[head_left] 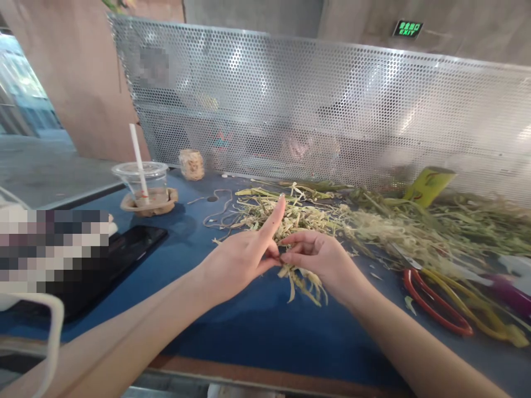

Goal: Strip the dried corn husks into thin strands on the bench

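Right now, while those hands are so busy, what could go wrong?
The scissors lie to the right of the right hand, so reaching that way might nick a finger. The cup stands near the phone; a bump might spill any drink on it. The loose strips by the fingertips might slip or tangle.

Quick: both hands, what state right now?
Left hand: one finger raised; whether the rest grip anything cannot be told.
Right hand: thumb and fingers bent in beside plant strips; hold cannot be told.
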